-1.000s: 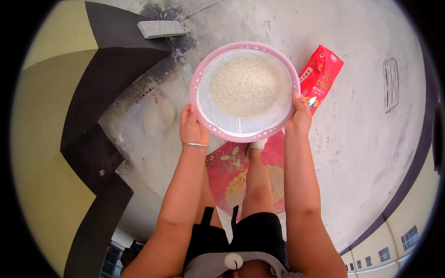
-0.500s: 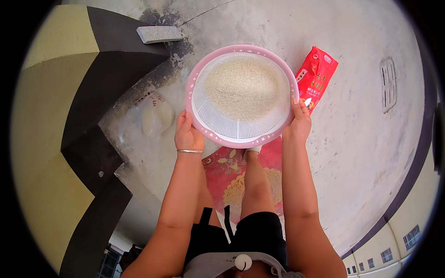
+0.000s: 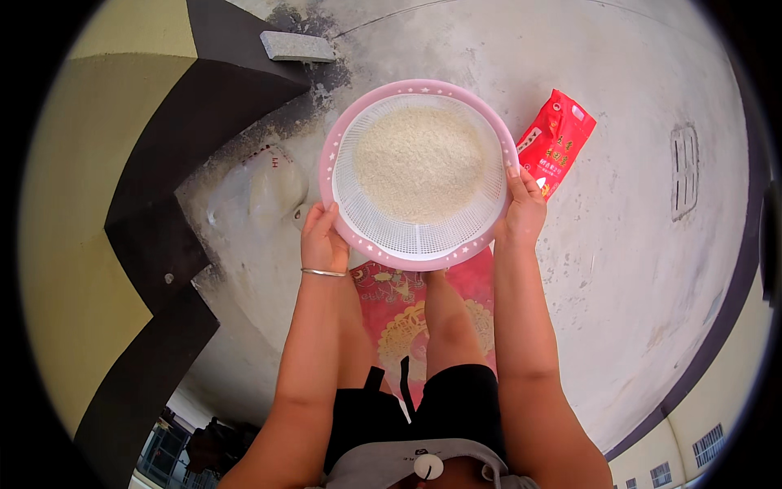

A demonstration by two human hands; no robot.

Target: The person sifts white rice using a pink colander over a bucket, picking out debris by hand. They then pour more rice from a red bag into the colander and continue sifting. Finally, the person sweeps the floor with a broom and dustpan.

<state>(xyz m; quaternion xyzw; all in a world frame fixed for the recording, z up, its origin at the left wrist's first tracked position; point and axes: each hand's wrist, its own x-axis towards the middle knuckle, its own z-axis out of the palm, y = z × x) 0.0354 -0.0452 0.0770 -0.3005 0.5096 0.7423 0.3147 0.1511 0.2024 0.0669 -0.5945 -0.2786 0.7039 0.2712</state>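
While the left hand and right hand clasp opposite edges of the pink-rimmed sieve (grip partly hidden), level, even support should best contain its white grains.

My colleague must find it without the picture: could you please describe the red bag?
Above the pale floor is a round, pink-rimmed basket of white grains. Right of it, partly behind the right hand, lies a red bag. Unlike the flat red mat, it looks glossy, with a pale slot near its far end.
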